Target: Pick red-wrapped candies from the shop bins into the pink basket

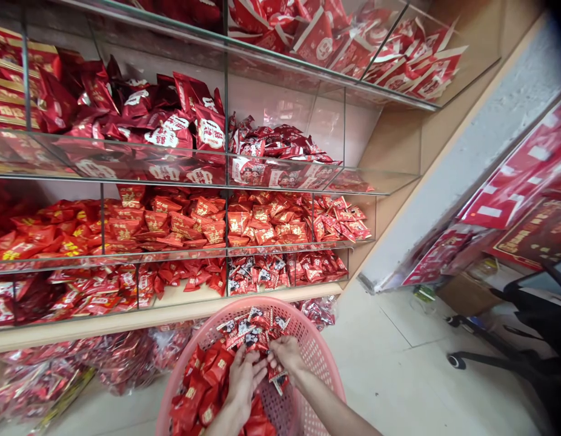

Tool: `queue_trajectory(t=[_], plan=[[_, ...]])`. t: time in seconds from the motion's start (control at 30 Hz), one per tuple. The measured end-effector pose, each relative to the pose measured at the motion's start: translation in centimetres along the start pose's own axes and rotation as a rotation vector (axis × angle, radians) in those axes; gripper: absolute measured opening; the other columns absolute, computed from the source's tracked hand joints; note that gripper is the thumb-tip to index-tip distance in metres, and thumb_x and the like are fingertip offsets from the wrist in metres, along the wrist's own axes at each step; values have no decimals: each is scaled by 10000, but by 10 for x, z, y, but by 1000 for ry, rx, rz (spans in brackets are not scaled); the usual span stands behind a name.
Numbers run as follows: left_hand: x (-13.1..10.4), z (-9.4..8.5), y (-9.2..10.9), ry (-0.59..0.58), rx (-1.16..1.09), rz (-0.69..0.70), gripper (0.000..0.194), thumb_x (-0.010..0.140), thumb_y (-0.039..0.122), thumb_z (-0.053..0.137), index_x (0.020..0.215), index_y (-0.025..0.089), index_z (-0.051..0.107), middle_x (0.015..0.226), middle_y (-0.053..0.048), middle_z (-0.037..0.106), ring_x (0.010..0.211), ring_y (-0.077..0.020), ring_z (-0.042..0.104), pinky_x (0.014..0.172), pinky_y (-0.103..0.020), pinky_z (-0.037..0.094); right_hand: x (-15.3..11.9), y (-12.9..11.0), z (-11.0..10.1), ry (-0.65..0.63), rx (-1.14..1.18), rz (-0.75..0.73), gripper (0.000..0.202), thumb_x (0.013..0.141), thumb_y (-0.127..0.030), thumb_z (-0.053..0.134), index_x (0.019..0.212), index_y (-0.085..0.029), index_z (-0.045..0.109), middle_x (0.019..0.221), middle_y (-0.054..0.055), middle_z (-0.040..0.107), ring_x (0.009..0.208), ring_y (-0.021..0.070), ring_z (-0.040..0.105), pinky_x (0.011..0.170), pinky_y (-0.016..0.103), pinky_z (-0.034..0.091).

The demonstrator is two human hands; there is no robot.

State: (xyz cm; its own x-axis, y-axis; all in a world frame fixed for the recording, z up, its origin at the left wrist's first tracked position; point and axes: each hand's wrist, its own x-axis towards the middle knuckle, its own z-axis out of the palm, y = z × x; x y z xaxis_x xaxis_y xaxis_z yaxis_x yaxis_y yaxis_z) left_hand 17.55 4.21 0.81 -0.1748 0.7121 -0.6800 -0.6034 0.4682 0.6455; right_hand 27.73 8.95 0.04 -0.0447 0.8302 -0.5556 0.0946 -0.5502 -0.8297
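Shelf unit: wood with glass fronts and dividers (126, 324), spans the left and middle, tiers full of red packets; dark-red ones (139, 115) upper left, gold-marked ones (185, 224) in the tier below.
Floor: pale tiles (375, 351), right of the basket.
Wall section: greyish white (444, 145), slanting beside the shelf end.
Chair: black, on casters (544, 369), right edge, cut off.
Basket: pink, perforated (323, 345), bottom centre, just in front of the lowest ledge; holds two kinds of packets.
Bagged stock: clear bags of red goods (126, 363), on the floor under the ledge, left of the basket.
Left hand: over the basket (244, 375), fingers loosely parted, at the small packets; can't tell if one is held.
Right hand: (287, 357) just beside the left, fingers bunched, tips among the small packets; grip partly hidden, can't tell.
Larger packets: plain red with gold marks (196, 387), heaped in the basket's left side.
Small packets: red with black-and-white figures (244, 327), basket's far side and around the fingertips; similar-looking ones (257, 272) in the lowest tier.
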Motion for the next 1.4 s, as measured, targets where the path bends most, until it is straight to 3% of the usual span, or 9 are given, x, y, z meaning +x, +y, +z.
queue_trajectory(t=[0.33, 0.57, 0.9, 1.13, 1.4], plan=[[6, 0, 0, -30, 74, -28, 516, 841, 206, 475, 1313, 210, 266, 901, -57, 579, 598, -88, 624, 614, -231, 492, -4, 9, -4, 26, 72, 48, 158, 794, -166, 456, 636, -171, 455, 446, 1, 603, 313, 76, 504, 276, 131, 280], [-7, 2, 1, -46, 59, -30, 615, 814, 166, 502, 1358, 213, 219, 805, -34, 620, 578, -86, 616, 591, -212, 475, -1, 16, -6, 17, 95, 43, 127, 783, -216, 505, 669, -176, 463, 475, 8, 617, 321, 89, 514, 280, 139, 286], [-13, 1, 4, -65, 113, -35, 571, 817, 221, 514, 1328, 224, 260, 1021, -86, 602, 689, -104, 632, 615, -223, 478, -5, 12, -8, 20, 109, 75, 130, 779, -212, 507, 661, -165, 482, 473, 10, 618, 318, 79, 503, 284, 130, 282], [-12, 3, 2, -54, 112, -34, 548, 811, 216, 524, 1303, 216, 281, 1062, -104, 602, 702, -107, 634, 657, -241, 486, -5, 11, -9, 21, 135, 99, 125, 793, -178, 476, 670, -163, 485, 470, 11, 611, 325, 77, 504, 289, 130, 296], [-7, 2, 8, -39, 105, -8, 495, 825, 208, 507, 1275, 192, 302, 1070, -107, 591, 715, -97, 631, 683, -236, 484, 3, 6, 5, 2, 120, 52, 152, 763, -144, 515, 621, -166, 467, 443, -8, 582, 320, 79, 506, 268, 134, 288]])
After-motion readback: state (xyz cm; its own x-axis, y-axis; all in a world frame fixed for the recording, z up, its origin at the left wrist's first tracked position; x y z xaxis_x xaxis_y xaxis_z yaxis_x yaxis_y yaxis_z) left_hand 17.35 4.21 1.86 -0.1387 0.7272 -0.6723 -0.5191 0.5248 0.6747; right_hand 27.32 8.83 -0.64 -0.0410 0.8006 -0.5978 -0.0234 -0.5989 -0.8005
